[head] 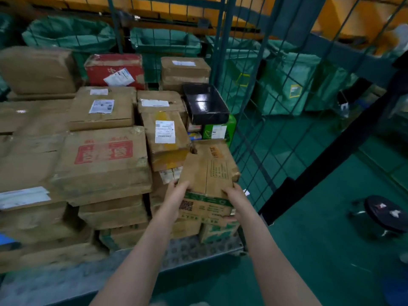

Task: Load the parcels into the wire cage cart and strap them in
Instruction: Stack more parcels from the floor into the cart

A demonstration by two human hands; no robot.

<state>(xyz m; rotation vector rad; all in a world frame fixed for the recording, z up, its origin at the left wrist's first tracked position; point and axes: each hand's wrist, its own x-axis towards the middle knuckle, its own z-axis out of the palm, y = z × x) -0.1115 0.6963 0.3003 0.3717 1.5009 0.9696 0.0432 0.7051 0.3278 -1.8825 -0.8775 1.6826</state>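
Both my hands grip one brown cardboard parcel [209,173] with green print on its near face. My left hand [176,195] holds its left near corner and my right hand [235,198] its right near corner. The parcel sits tilted at the front right of the wire cage cart [249,120], against the cart's right mesh wall and on top of lower boxes. Several other parcels fill the cart: a large box with a red print [103,160], a labelled box [165,138], a black box [205,102] and a red box [114,69].
A black strap [326,166] runs diagonally across the right mesh side. Green sacks [287,85] stand beyond the cage. A black round stool [386,213] stands on the green floor at the right. The cart's metal floor edge [198,250] shows below the boxes.
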